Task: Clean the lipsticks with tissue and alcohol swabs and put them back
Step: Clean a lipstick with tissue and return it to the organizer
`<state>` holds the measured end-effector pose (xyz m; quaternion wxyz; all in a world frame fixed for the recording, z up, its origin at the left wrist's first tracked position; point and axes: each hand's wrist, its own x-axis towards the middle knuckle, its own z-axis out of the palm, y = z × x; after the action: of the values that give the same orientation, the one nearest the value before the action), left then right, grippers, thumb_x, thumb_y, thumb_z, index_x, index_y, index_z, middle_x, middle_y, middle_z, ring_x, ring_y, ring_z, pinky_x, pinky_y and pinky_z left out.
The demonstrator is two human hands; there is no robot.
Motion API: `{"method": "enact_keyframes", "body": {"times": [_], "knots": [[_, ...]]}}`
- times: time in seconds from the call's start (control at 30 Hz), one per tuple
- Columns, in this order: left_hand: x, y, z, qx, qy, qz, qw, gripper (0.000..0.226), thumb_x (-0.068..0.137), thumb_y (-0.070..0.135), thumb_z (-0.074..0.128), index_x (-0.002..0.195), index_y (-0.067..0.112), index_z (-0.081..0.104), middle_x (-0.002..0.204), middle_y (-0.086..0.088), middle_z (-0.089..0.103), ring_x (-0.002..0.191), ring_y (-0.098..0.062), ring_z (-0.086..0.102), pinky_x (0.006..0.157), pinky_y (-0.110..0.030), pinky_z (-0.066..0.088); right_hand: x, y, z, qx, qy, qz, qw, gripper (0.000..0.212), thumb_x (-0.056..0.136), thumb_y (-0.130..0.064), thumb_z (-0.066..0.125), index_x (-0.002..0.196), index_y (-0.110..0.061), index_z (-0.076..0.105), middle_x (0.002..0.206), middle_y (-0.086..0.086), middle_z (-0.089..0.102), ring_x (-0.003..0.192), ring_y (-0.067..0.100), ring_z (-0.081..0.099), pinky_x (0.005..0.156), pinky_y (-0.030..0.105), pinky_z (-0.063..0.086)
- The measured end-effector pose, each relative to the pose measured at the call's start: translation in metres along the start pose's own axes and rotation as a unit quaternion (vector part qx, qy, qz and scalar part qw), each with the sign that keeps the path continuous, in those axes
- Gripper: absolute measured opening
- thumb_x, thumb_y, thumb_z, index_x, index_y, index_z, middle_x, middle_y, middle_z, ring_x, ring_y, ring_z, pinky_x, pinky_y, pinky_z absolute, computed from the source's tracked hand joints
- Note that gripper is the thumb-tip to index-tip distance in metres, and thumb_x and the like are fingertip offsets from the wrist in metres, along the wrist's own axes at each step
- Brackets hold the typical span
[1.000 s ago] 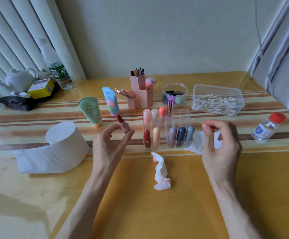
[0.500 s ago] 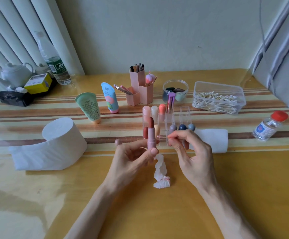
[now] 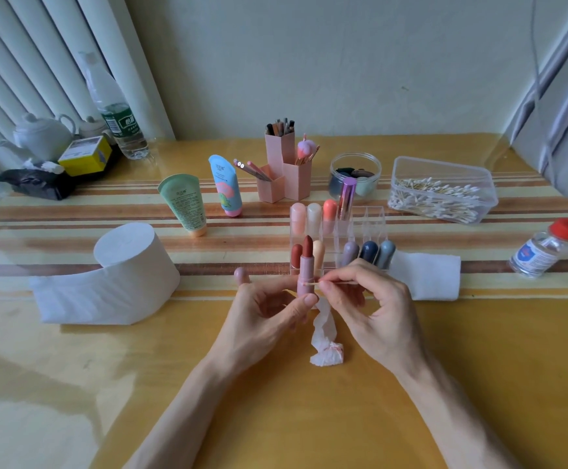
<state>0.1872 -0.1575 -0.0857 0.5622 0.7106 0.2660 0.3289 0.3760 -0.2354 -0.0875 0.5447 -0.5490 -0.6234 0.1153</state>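
Both hands were close together over the desk [image 3: 276, 418]. Left hand [image 3: 269, 313] held the lipstick [image 3: 306, 272] upright by its tube; right hand [image 3: 377, 313] pinched a swab [image 3: 313, 284] against it. The lipstick looked light, its red tip soft, best held by the hard tube. A crumpled tissue [image 3: 325, 340] lay beneath; the rack [image 3: 374, 225] stood just behind.

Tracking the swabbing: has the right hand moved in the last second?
Yes. The right hand moved left, from over the folded tissue to in front of the organizer, bringing its swab against the lipstick.
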Motion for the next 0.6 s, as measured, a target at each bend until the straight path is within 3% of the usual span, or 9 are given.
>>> {"method": "enact_keyframes", "body": {"times": [0.2,0.37,0.5,0.6], "knots": [[0.0011,0.0027,0.0003,0.009,-0.017,0.013,1.0,0.014,0.102,0.017,0.063,0.107,0.011,0.074,0.075,0.005,0.067,0.068,-0.005,0.061,0.068,-0.016,0.048,0.0001,-0.003,0.0028,0.026,-0.01,0.03,0.999,0.014,0.098,-0.021,0.071,0.098,-0.009,0.077,0.087,-0.006,0.069,0.078,0.014,0.067,0.069,0.018,0.049],[0.0007,0.0022,-0.0018,0.011,-0.023,0.016,1.0,0.018,0.106,0.017,0.057,0.107,0.008,0.072,0.075,0.0,0.063,0.062,-0.012,0.049,0.058,-0.023,0.038,0.0007,-0.0038,0.0017,0.053,-0.007,0.048,0.997,0.008,0.099,-0.018,0.071,0.097,-0.01,0.075,0.086,-0.003,0.069,0.077,0.016,0.065,0.069,0.018,0.048],[0.0,0.0022,-0.0013,-0.001,-0.036,0.018,0.999,0.027,0.107,0.016,0.053,0.128,0.007,0.068,0.086,0.004,0.064,0.082,-0.012,0.06,0.074,-0.019,0.046,0.0002,-0.0031,0.0018,0.075,-0.033,0.059,0.995,0.005,0.098,-0.014,0.071,0.099,-0.01,0.075,0.088,-0.009,0.072,0.08,0.01,0.069,0.07,0.014,0.05],[0.0005,0.0044,0.0,-0.008,-0.051,0.021,0.998,0.032,0.105,0.018,0.057,0.134,0.009,0.064,0.107,0.002,0.074,0.105,-0.019,0.069,0.088,-0.034,0.056,-0.0005,-0.0037,0.0026,0.093,-0.046,0.069,0.992,0.008,0.098,-0.013,0.07,0.097,-0.008,0.075,0.085,-0.015,0.072,0.079,0.005,0.07,0.07,0.009,0.047]]}}
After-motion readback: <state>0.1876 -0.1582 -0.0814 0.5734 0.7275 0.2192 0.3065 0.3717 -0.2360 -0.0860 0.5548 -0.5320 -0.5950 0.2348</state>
